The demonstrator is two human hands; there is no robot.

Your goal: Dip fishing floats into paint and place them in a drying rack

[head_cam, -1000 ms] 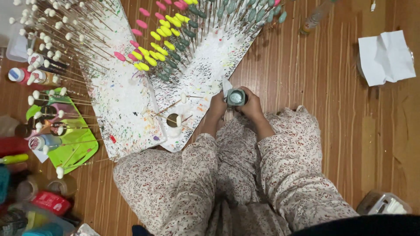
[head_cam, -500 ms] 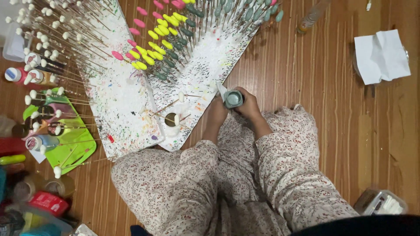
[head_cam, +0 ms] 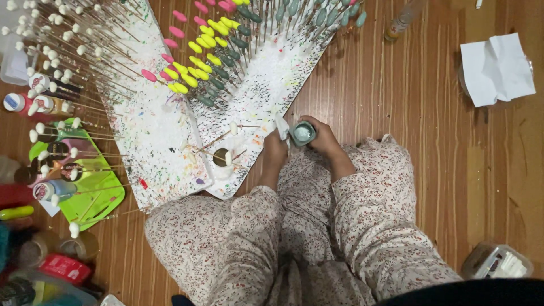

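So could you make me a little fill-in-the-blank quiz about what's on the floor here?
1. The right hand holds a small ____ of grey-green paint.
2. The left hand presses a white ____ against it.
3. The tray at the left is bright ____.
4. The floor is made of ____.

Missing words: jar; tissue; green; wood

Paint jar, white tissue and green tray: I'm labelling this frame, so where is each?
paint jar [head_cam: 302,134], head view, on its open teal top.
white tissue [head_cam: 281,127], head view, on its crumpled middle.
green tray [head_cam: 107,195], head view, on a bare part.
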